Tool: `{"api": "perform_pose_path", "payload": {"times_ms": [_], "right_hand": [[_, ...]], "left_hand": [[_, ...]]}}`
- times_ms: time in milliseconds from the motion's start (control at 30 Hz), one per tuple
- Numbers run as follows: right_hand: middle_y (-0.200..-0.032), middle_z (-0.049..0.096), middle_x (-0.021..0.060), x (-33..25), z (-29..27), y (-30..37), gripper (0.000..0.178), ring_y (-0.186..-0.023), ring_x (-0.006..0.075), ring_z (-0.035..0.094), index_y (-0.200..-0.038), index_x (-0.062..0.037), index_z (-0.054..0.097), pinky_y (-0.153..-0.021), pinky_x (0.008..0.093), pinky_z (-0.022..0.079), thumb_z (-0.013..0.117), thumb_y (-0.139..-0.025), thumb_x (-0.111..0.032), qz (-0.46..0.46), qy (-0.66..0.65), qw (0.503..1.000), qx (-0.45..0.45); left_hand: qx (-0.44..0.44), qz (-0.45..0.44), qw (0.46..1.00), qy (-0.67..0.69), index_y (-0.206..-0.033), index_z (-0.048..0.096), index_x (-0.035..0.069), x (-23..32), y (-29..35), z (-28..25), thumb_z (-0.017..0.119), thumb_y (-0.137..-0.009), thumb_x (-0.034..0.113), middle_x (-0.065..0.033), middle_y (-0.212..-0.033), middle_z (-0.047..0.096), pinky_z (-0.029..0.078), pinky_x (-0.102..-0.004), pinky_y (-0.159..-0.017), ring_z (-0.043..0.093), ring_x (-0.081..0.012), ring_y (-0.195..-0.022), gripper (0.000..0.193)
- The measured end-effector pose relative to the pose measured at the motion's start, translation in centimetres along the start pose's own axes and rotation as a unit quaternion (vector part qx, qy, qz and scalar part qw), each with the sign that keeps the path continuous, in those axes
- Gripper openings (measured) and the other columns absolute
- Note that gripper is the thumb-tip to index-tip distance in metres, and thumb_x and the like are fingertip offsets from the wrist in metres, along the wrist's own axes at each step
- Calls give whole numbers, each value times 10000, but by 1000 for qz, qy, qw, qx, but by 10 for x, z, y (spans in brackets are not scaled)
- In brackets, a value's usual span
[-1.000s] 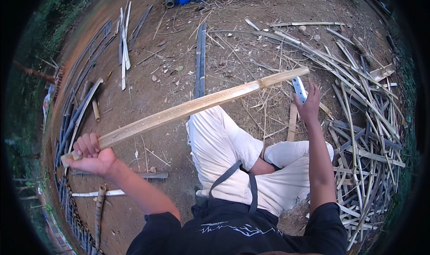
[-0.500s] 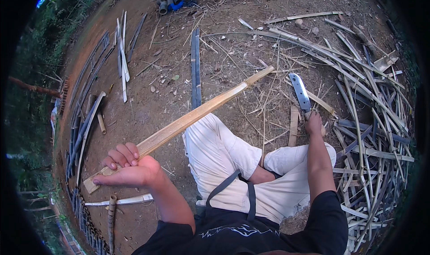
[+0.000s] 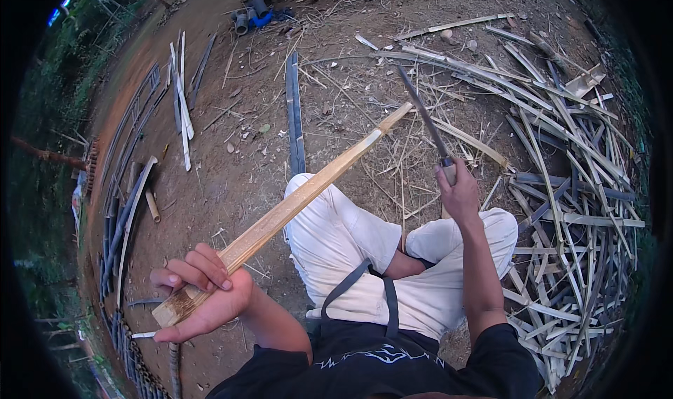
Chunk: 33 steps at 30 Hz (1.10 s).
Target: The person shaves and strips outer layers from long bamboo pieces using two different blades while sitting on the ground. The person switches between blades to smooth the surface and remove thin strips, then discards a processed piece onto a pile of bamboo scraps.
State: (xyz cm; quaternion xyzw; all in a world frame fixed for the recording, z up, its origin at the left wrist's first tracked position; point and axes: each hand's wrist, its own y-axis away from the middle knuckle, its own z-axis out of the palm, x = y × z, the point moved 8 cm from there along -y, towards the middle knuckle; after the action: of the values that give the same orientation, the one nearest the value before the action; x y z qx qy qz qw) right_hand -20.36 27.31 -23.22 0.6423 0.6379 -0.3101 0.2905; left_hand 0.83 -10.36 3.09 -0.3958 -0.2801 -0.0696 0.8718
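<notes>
My left hand (image 3: 205,284) is wrapped round the lower end of a long split bamboo strip (image 3: 294,201), which slants up and away to the right over my bent knee. Its pale inner face shows, and a darker node lies near the far end. In my right hand (image 3: 460,191) is a large knife (image 3: 426,121), gripped by its light wooden handle. The blade is edge-on to me and points up and to the left. It comes close to the strip's far tip; whether they touch I cannot tell.
A big heap of split bamboo strips (image 3: 571,224) lies on the right. Dark bamboo pieces (image 3: 293,119) rest on the dirt ahead, and pale strips (image 3: 184,101) lie farther left. Dark bamboo lengths (image 3: 116,238) line the left side. Several tubes with something blue (image 3: 259,17) are at the back.
My right hand has moved left and turned the knife from showing its flat side to edge-on, nearer the strip's tip. My left hand has shifted slightly right, rolling the strip a little.
</notes>
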Motion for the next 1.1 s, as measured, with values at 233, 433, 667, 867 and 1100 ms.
{"api": "perform_pose_path", "payload": {"times_ms": [233,433,667,867,1100], "right_hand": [[-837,644,125,-146,22,146,467,-728,293,670,-1121,-11,572,-648,403,513,797,-754,-192,-351,-44,930,-99],[-689,635,22,-132,31,144,326,-605,244,651,-878,-125,599,-601,396,499,822,-677,-250,-331,-10,939,-97],[-711,660,160,-38,64,64,283,-659,365,682,-915,-59,566,-622,473,552,748,-789,-234,-129,86,980,-121],[-739,668,144,-9,79,34,268,-679,360,689,-879,-68,574,-623,477,550,746,-788,-251,-133,89,981,-107],[-783,686,184,-11,88,26,276,-728,394,690,-912,-67,596,-657,504,547,745,-806,-273,-164,83,972,-149]], "left_hand": [[143,22,985,-91,-804,397,94,9,18,5,319,-858,878,7,-475,278,180,-224,-355,235,-92,-330,790],[154,21,982,-107,-801,396,102,14,30,-2,311,-869,869,9,-479,275,184,-220,-362,236,-91,-337,775],[207,21,970,-127,-790,384,111,10,29,-8,285,-857,892,12,-483,259,155,-225,-364,204,-84,-348,790],[256,25,954,-155,-789,385,111,3,17,-13,258,-875,879,14,-487,246,142,-226,-361,177,-80,-354,783],[272,27,945,-178,-787,383,116,1,10,-34,231,-888,868,15,-484,244,129,-232,-364,173,-83,-364,774]]}}
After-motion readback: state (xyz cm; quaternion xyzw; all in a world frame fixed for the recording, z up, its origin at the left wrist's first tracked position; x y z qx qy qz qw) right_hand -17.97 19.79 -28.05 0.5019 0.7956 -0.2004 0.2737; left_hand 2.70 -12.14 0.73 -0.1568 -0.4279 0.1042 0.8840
